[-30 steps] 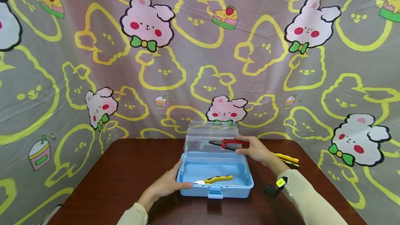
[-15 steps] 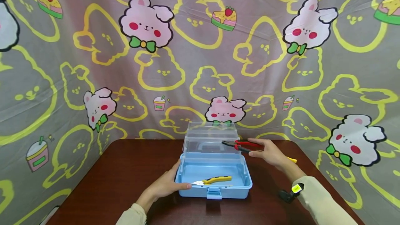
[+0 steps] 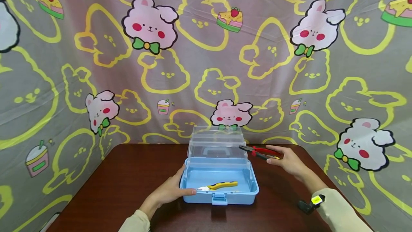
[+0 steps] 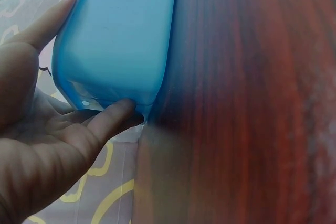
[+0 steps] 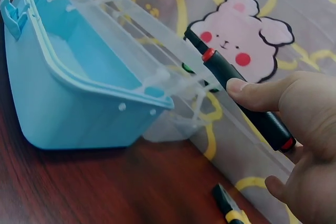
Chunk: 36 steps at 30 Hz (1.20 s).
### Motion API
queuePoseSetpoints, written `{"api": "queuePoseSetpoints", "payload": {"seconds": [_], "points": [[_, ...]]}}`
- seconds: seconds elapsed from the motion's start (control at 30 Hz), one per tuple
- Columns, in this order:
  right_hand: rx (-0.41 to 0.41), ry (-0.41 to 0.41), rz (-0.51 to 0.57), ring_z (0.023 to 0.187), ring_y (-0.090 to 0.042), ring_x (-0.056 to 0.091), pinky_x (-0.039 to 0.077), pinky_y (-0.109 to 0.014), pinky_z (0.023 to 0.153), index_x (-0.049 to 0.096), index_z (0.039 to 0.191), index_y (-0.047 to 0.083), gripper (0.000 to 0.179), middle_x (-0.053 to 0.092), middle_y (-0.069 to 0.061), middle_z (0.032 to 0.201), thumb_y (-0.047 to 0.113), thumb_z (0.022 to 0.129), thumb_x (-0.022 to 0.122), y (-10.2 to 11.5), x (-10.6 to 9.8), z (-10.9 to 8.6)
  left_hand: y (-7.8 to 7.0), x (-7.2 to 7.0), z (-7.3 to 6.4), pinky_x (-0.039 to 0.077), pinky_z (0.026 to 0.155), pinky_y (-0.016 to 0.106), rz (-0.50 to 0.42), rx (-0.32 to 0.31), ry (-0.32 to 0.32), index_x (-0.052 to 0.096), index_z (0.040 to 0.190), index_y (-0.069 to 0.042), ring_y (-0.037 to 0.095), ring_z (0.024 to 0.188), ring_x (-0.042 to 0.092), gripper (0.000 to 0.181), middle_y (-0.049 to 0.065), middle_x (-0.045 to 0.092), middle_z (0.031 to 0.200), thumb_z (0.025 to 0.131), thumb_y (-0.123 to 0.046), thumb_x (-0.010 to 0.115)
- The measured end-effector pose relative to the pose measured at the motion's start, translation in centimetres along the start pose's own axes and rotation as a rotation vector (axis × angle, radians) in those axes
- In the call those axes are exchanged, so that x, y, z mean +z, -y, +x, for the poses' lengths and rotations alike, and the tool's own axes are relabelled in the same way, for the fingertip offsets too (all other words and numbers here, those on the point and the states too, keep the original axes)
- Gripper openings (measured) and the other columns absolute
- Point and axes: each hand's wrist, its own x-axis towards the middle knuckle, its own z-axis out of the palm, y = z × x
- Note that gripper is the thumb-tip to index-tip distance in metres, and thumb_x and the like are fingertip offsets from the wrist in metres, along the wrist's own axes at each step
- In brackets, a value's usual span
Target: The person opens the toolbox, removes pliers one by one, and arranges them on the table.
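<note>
A light blue toolbox [image 3: 199,198] stands with its clear lid [image 3: 201,139] raised. My left hand [image 3: 168,188] grips its left end, thumb on the front rim; in the left wrist view several fingers wrap the rear corner of the box [image 4: 118,35]. Inside the box lie yellow-handled pliers [image 3: 225,185] with a black-striped grip. My right hand [image 3: 291,161] holds red-and-black pliers [image 3: 254,151] by the handles, in the air right of the lid, jaws pointing left. The right wrist view shows the thumb against a handle of these pliers [image 5: 252,111].
Another tool with yellow and black handles [image 5: 231,208] lies on the table right of the box, mostly hidden in the head view. The dark red-brown table [image 3: 128,167] ends at a cartoon-print curtain [image 3: 193,81]. A small black device [image 3: 310,205] is worn on my right wrist.
My right hand has moved right with the red-and-black pliers, from in front of the lid to beside it. The left hand keeps its grip on the toolbox.
</note>
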Motion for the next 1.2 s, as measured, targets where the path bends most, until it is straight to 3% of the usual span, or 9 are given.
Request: {"api": "queuePoseSetpoints", "payload": {"seconds": [0.27,0.73,1.2], "points": [[0.056,-0.024,-0.035,0.11,-0.035,0.055,0.049,-0.041,0.085,0.052,0.15,-0.001,0.068,0.055,-0.026,0.138,0.021,0.092,0.081,-2.2,-0.8,-1.4,0.1,0.1,-0.2,0.035,0.109,0.066,-0.008,-0.01,-0.001,0.007,0.167,-0.006,0.041,0.14,0.04,0.119,0.028,0.03,0.161,0.085,-0.049,0.083],[0.11,-0.049,0.036,0.111,-0.034,0.057,0.049,-0.039,0.087,0.048,0.151,-0.004,0.073,0.054,-0.029,0.14,0.024,0.093,0.081,-5.3,-1.2,-2.7,0.0,-0.3,-0.4,0.035,0.108,0.066,0.009,-0.023,-0.018,0.01,0.167,-0.007,0.041,0.141,0.04,0.119,0.029,0.031,0.16,0.084,-0.049,0.085],[0.139,-0.064,-0.081,0.124,-0.043,0.05,0.044,-0.047,0.094,0.051,0.147,-0.006,0.071,0.048,-0.032,0.146,0.026,0.092,0.082,-8.6,-1.6,-3.8,-0.2,0.0,0.0,0.035,0.108,0.066,0.013,-0.014,-0.012,0.01,0.167,-0.008,0.04,0.138,0.043,0.119,0.028,0.035,0.159,0.084,-0.05,0.084]]}}
